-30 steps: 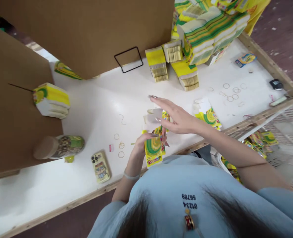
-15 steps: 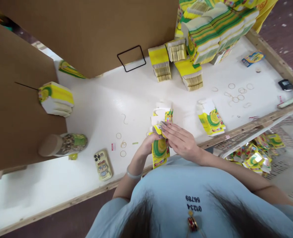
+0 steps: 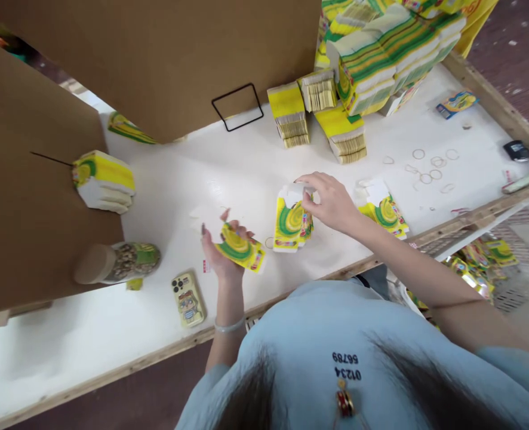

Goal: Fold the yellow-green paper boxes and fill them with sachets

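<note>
My left hand (image 3: 221, 254) is closed around a flat yellow-and-green carton (image 3: 241, 248), held just above the white table (image 3: 228, 173), left of centre. My right hand (image 3: 328, 200) pinches the white top flap of a small stack of the same flat cartons (image 3: 290, 224) lying on the table in front of me. A second small pile of cartons (image 3: 384, 210) lies just right of that hand.
Bundled carton stacks (image 3: 336, 128) and a big pile (image 3: 381, 54) stand at the back right. Cardboard panels (image 3: 157, 60) rise at back and left, with a carton bundle (image 3: 103, 179), a jar (image 3: 121, 261) and a phone (image 3: 187, 298) nearby. Rubber bands (image 3: 430, 170) are scattered right; a crate of cartons (image 3: 479, 269) sits beyond the edge.
Both hands held one stack together near my body. Now they are apart: the left has carried a single carton off to the left, and the right has set the stack down further forward.
</note>
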Demonstrator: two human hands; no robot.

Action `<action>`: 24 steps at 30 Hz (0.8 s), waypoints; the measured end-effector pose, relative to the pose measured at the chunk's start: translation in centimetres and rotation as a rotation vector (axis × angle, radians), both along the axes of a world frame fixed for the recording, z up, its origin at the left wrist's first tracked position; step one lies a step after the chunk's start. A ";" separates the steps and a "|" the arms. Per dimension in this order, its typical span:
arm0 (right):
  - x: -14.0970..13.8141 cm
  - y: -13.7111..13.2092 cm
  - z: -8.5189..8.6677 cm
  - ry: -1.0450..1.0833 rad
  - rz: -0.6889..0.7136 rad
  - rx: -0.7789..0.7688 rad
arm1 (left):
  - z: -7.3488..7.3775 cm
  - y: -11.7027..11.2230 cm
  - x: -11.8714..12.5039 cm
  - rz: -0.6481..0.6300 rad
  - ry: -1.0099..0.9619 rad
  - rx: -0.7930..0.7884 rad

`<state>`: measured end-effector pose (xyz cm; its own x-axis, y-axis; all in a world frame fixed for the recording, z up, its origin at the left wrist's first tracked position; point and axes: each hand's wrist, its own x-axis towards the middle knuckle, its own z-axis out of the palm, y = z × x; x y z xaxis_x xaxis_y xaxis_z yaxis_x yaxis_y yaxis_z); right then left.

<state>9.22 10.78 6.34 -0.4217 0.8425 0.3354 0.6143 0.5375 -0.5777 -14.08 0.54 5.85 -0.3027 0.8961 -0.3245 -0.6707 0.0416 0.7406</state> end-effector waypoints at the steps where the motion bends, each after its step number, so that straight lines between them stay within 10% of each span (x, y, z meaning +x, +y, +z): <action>1: -0.2 0.6 -0.4 -0.091 0.011 -0.033 | 0.4 0.0 -0.7 0.014 0.002 0.028; 6: -0.8 0.5 -0.2 -0.060 0.026 0.069 | 2.0 -1.0 0.4 -0.491 0.033 -0.095; 11: -0.1 -1.0 2.5 0.108 0.421 -0.066 | 1.8 -1.1 4.6 -0.868 -0.084 -0.163; 24: 0.3 -9.9 -0.5 0.203 0.242 0.252 | 1.4 -0.8 4.9 -0.823 0.028 -0.117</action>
<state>9.57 0.90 5.80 -0.5017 0.6080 0.6154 0.3396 0.7927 -0.5063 -9.17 -0.28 7.21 0.4255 0.7955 -0.4315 -0.3734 0.5887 0.7170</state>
